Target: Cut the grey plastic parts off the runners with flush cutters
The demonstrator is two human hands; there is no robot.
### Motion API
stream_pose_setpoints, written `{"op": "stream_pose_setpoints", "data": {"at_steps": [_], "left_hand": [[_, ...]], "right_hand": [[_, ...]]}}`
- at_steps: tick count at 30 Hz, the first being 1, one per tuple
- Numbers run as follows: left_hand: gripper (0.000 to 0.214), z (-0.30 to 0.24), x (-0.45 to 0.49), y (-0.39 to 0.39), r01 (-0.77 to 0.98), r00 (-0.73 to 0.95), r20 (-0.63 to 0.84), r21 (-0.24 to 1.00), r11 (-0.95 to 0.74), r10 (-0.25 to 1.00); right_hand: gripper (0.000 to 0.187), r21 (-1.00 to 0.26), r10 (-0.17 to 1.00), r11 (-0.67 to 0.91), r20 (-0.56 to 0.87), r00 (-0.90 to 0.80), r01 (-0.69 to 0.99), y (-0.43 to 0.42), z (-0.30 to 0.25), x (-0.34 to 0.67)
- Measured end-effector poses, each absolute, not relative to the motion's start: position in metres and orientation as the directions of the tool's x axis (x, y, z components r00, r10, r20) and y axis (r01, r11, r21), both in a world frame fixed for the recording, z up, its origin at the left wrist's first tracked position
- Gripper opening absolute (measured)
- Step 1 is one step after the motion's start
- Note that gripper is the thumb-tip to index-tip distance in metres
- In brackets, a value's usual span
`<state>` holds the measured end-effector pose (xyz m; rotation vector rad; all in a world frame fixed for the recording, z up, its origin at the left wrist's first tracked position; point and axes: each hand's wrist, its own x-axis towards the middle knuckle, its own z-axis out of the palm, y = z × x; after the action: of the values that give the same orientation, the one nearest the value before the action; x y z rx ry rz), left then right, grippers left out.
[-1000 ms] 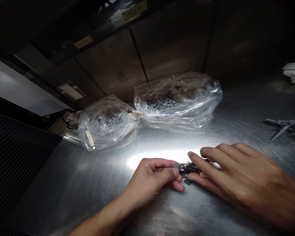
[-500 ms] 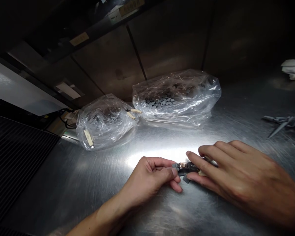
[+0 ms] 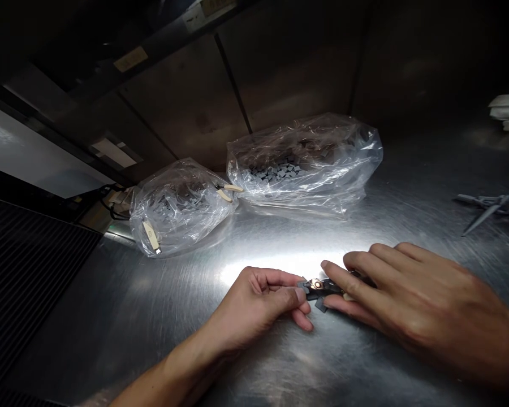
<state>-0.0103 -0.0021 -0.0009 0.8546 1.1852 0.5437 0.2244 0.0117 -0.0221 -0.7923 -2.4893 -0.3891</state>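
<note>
Only the view is tipping a little since the earlier picture, and both hands are staying almost in the same place. The right hand (image 3: 424,299) is grasping small pliers (image 3: 322,287), and the left hand (image 3: 254,302) is pinching a little grey piece (image 3: 301,285) at their tip. Another dark piece (image 3: 320,304) is poking out below them, just above the steel surface (image 3: 152,316). Many grey bits (image 3: 275,173) are lying inside a big clear bag (image 3: 343,169), and more are lying inside a small clear bag (image 3: 180,209).

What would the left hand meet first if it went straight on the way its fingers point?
The small pliers held in the right hand, just past the gray piece that the left hand pinches. Depth is unclear, so they may already touch.
</note>
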Motion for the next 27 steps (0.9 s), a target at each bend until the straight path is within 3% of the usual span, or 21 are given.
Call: {"op": "stream_pose_setpoints", "data": {"at_steps": [8, 11, 27], "left_hand": [[0.010, -0.002, -0.011, -0.002, 0.035, 0.324, -0.575, 0.801, 0.598, 0.751], [0.019, -0.004, -0.012, 0.000, 0.011, 0.342, -0.566, 0.800, 0.599, 0.750], [0.026, -0.011, -0.014, 0.000, -0.286, 0.460, -0.562, 0.639, 0.714, 0.687]], "right_hand": [[0.027, 0.100, 0.461, 0.801, 0.526, -0.714, 0.591, 0.012, -0.025, 0.225], [0.025, 0.085, 0.459, 0.805, 0.538, -0.707, 0.588, 0.013, -0.025, 0.226], [0.023, -0.161, 0.542, 0.814, 0.559, -0.628, 0.559, 0.012, -0.023, 0.226]]}}
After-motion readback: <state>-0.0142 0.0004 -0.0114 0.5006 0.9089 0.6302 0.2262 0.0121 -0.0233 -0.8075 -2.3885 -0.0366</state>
